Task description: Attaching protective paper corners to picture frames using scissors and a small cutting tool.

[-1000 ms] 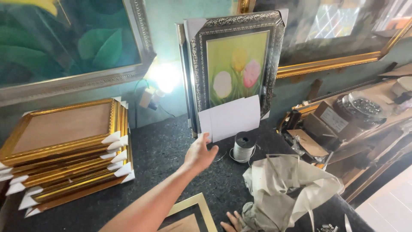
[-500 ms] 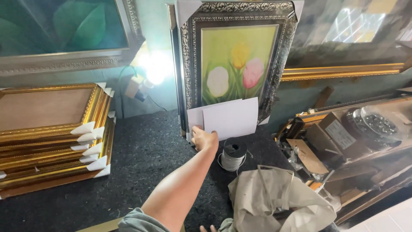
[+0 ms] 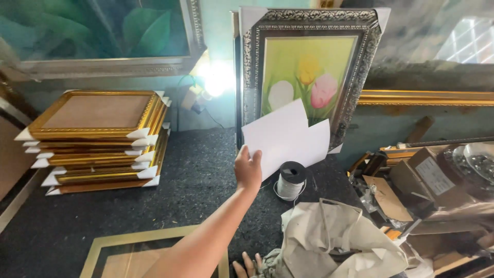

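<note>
Now we have lifted the white sheets [image 3: 288,136] off the framed painting [image 3: 309,77], left hand [image 3: 248,169] pinching them; our right hand [image 3: 246,266] rests flat below.

The white sheets of paper [image 3: 288,139] are plain, blank and flat, at least two of them overlapping, the front one tilted so one corner points upward. They are held up off the dark counter [image 3: 195,190] by their lower left corner, in front of the lower part of the framed tulip painting [image 3: 309,72], which stands upright behind them, partly covered by them.
</note>
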